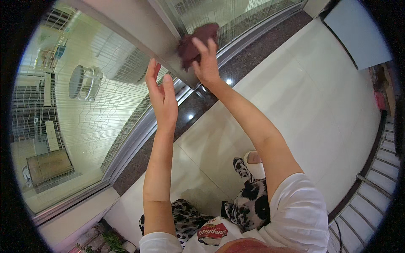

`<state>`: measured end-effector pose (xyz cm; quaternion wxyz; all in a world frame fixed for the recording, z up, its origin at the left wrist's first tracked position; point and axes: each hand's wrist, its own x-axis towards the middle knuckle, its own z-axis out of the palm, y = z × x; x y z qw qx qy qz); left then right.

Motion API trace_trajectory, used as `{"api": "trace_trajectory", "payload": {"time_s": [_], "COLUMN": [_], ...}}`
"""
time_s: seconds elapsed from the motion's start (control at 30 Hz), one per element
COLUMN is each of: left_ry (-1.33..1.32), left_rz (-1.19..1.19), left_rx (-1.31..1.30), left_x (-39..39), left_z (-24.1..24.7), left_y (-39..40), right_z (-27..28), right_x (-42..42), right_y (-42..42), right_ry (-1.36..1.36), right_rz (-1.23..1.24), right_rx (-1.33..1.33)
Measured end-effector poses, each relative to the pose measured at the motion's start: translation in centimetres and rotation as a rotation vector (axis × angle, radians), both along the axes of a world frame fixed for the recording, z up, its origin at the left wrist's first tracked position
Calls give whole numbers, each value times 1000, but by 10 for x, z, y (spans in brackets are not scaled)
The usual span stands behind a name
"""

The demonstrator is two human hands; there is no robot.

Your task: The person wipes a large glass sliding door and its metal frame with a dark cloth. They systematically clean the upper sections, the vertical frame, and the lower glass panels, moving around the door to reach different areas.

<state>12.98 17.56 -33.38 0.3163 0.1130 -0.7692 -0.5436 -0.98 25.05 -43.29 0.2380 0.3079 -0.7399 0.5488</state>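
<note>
Under the spread fingers of my right hand (207,64) is a dark maroon cloth (193,47), pressed against the metal frame (133,22) of a glass sliding door. The cloth is slightly blurred and partly covers the frame's edge and the glass beside it. My left hand (163,98) is raised near the edge of the left glass panel (117,104), its thumb and fingers apart and nothing in it. Whether its fingertips touch the frame cannot be made out. Wavy and straight lines pattern the glass.
Along the door's foot run a metal track (126,158) and a dark stone threshold (190,120). Pale floor tiles (303,104) extend to the right. A railing (373,183) curves at the right, below a light-coloured panel (356,34). Green plants (114,242) sit at lower left.
</note>
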Motion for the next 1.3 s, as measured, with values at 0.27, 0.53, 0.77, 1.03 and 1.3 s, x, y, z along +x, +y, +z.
{"api": "trace_trajectory", "payload": {"time_s": [0.27, 0.53, 0.77, 1.03, 1.3], "left_ry": [-6, -22, -24, -79, 6], "left_rz": [16, 65, 66, -24, -203], "left_rx": [-8, -4, -20, 53, 10], "left_x": [-6, 4, 6, 17, 30], "left_z": [-17, -18, -24, -20, 17], "left_y": [14, 10, 4, -3, 10], "right_z": [-80, -35, 74, 173, 248], "right_x": [-49, -9, -55, -48, -12], "right_y": [1, -8, -9, 3, -26], "right_ry": [-610, -199, 124, 322, 917], "right_rz": [-416, -213, -307, -107, 10], "right_rx": [-341, -146, -305, -376, -67]}}
